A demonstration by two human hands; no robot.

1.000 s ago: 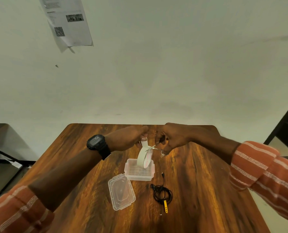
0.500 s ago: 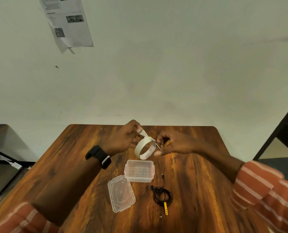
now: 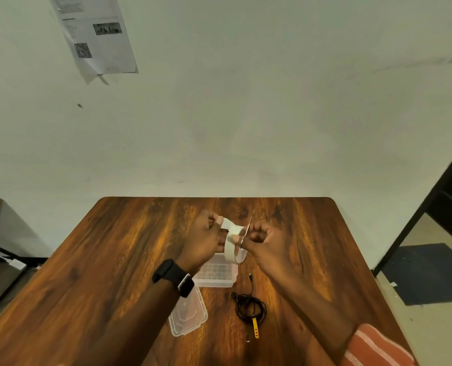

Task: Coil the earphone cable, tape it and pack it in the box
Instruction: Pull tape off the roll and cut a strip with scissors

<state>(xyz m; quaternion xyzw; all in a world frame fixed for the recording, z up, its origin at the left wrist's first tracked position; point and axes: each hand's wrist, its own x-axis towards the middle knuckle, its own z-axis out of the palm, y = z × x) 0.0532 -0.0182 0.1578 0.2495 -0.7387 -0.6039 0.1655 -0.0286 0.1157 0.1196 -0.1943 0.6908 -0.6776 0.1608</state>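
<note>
While the print on the wall sheet (image 3: 95, 35) stays illegible, the left hand (image 3: 202, 240) pinches the tape roll's (image 3: 232, 245) pulled end; the right hand (image 3: 266, 240) grips scissors (image 3: 246, 229).

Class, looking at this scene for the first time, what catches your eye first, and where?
Above the brown wooden table, the left hand and right hand pull a strip from a white tape roll. Nearer lie a coiled black earphone cable and an open clear plastic box.

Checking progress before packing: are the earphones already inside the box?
No, the coiled earphones lie on the table to the right of the lid, outside the open box.
</note>
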